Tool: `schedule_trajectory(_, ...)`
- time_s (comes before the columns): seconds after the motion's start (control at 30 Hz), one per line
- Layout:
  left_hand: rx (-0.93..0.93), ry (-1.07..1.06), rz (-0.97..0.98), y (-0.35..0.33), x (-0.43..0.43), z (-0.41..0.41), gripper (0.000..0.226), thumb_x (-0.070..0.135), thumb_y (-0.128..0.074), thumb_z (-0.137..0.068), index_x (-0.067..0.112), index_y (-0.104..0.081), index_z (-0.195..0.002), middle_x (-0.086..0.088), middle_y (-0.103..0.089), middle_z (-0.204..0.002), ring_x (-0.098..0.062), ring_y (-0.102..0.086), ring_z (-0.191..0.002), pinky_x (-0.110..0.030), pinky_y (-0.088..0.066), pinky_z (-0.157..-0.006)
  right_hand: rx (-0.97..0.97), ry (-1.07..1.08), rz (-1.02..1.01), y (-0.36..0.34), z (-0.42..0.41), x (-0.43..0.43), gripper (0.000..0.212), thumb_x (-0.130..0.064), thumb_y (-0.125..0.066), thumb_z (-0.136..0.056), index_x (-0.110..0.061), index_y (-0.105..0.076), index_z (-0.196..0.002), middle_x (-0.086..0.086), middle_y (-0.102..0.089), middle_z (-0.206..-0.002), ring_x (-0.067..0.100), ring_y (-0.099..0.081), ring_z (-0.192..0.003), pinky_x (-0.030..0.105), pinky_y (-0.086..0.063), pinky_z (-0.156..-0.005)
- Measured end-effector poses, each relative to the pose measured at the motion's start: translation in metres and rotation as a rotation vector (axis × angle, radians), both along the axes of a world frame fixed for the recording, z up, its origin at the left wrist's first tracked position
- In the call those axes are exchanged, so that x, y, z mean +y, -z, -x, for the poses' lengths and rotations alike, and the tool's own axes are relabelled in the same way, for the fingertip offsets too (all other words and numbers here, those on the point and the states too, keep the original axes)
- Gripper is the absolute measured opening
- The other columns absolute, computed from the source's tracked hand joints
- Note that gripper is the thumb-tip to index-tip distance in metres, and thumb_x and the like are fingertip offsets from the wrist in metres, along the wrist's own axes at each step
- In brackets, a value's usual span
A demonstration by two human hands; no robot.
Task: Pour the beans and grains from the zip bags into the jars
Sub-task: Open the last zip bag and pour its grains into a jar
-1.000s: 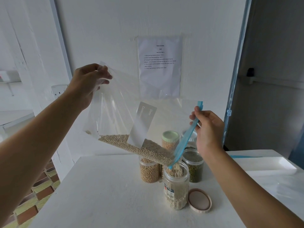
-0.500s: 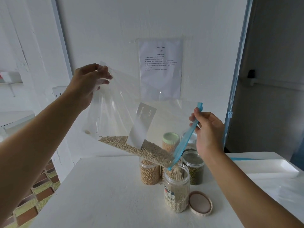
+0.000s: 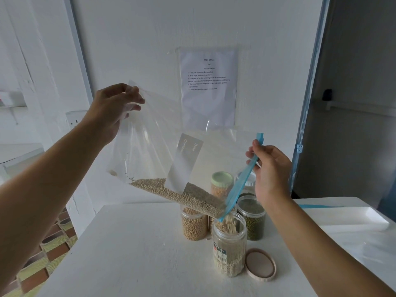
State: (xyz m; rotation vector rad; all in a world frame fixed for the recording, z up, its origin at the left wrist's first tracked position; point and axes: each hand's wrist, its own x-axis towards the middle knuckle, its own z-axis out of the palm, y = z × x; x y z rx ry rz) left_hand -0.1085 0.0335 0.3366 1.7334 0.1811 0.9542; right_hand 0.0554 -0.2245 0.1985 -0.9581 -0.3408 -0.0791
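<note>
So that the grains (image 3: 182,194) slide mouthward, the left hand (image 3: 113,108) pinches a closed corner of the zip bag (image 3: 150,146) high, while the right hand (image 3: 270,168) grips its blue zip edge (image 3: 240,189) lower, over the open jar (image 3: 230,254) beneath.

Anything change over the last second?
Barely: grain keeps streaming from the zip bag into the open jar; fill level change unclear. The left hand still holds the bag's raised corner, the right hand still pinches the blue zip strip. The other jars and lid unmoved.
</note>
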Motion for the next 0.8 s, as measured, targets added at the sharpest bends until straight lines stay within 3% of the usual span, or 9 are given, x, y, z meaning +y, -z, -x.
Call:
schedule_trajectory(0.5, -0.004, 0.009, 0.005, -0.0023, -0.0031, -0.0043, 0.017, 0.02, -0.067, -0.098, 0.012, -0.068, -0.082, 0.005, -0.069, -0.103, -0.022, -0.063, -0.106, -0.054, -0.035, -0.119, 0.0, -0.003, -0.003, 0.0026, -0.0059, -0.0009, 0.013, -0.021, -0.074, -0.091, -0.01, -0.071, -0.085, 0.001, -0.073, -0.08, 0.014, -0.071, -0.079, 0.03, -0.055, -0.075)
schedule_trajectory(0.8, -0.008, 0.015, 0.01, -0.0006, -0.0046, -0.008, 0.017, 0.02, -0.069, -0.097, 0.012, -0.068, -0.081, 0.008, -0.07, -0.091, -0.021, -0.063, -0.1, -0.057, -0.033, -0.119, 0.005, -0.002, -0.018, 0.0041, -0.0077, -0.0054, 0.013, -0.018, -0.075, -0.091, -0.014, -0.071, -0.08, 0.0, -0.073, -0.078, 0.014, -0.07, -0.078, 0.032, -0.052, -0.077)
